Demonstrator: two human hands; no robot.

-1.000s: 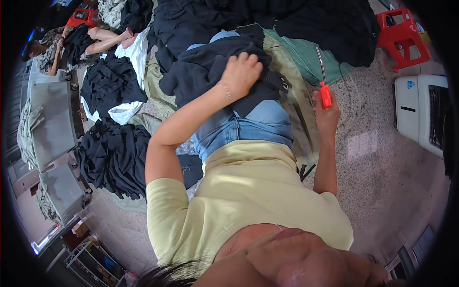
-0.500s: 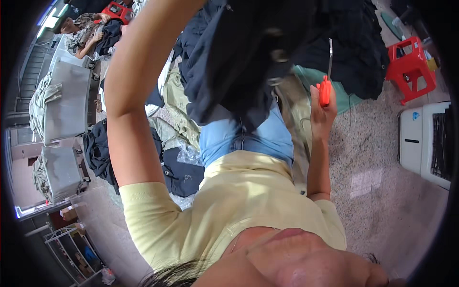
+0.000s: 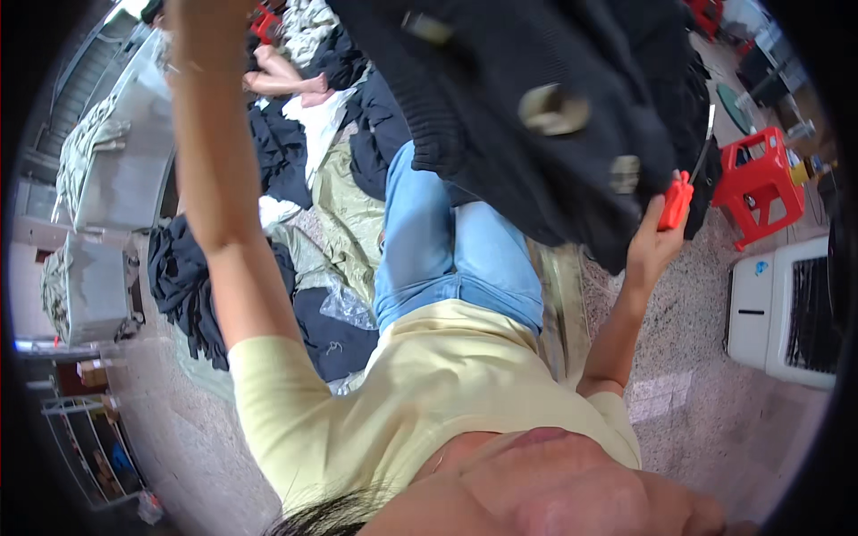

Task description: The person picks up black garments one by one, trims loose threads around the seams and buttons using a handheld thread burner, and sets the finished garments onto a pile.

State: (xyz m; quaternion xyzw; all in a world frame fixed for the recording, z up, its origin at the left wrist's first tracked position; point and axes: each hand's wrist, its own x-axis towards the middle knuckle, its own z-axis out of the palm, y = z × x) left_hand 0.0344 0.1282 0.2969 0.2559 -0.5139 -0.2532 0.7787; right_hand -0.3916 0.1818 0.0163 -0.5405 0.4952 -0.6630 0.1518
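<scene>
My right hand (image 3: 657,243) is closed round the red handle of a tool (image 3: 677,201) with a long, thin metal shaft pointing up. Just beside that hand hangs a dark garment (image 3: 536,170), spread in front of me at the top of the view. It has a ribbed edge and pale, blurred button-like fasteners; I cannot tell whether the right fingers also touch its cloth. My left arm (image 3: 228,179) reaches up along the left side and leaves the picture at the upper edge, so the left hand is out of sight.
Piles of dark, white and olive garments (image 3: 335,201) lie on the floor around my legs. Another person's bare foot (image 3: 315,87) shows beyond. At right stand a red stool (image 3: 760,183) and a white appliance (image 3: 755,308); grey bins (image 3: 121,179) line the left.
The dark garment has moved right and spread wider, uncovering more of my jeans. My right hand has shifted right and slightly down with the red-handled tool. The left forearm now stands more upright.
</scene>
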